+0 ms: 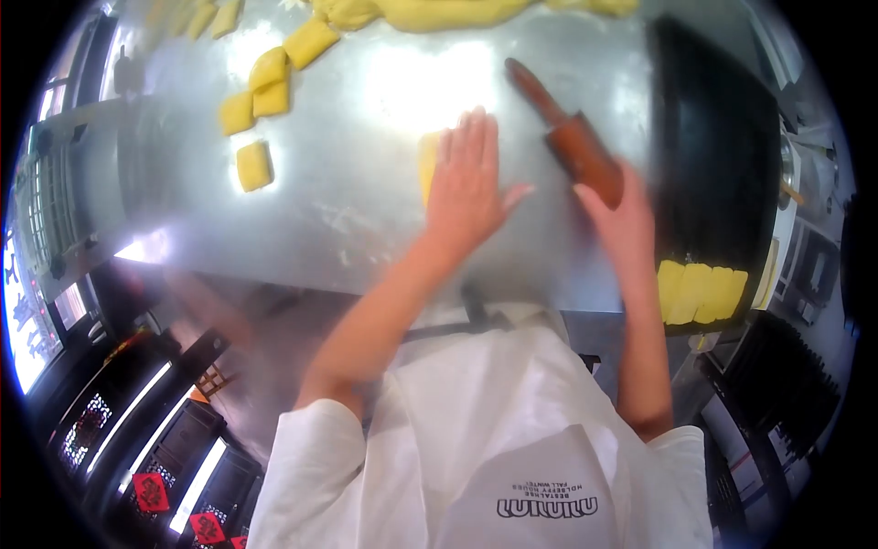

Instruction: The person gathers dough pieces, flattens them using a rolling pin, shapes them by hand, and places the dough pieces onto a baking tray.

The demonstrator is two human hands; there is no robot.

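My left hand lies flat on a piece of yellow dough, fingers stretched out and thumb apart. Most of that piece is hidden under the palm; only its left edge shows. My right hand is closed around the near end of a brown wooden rolling pin. The pin slants up and to the left, its far handle pointing away from me. Both are over a shiny metal worktop. Several cut yellow dough pieces sit to the left of my left hand.
A long roll of yellow dough lies along the far side of the worktop. On the right is a dark tray, with flattened yellow dough sheets at its near end. A dark slatted rack stands at lower right.
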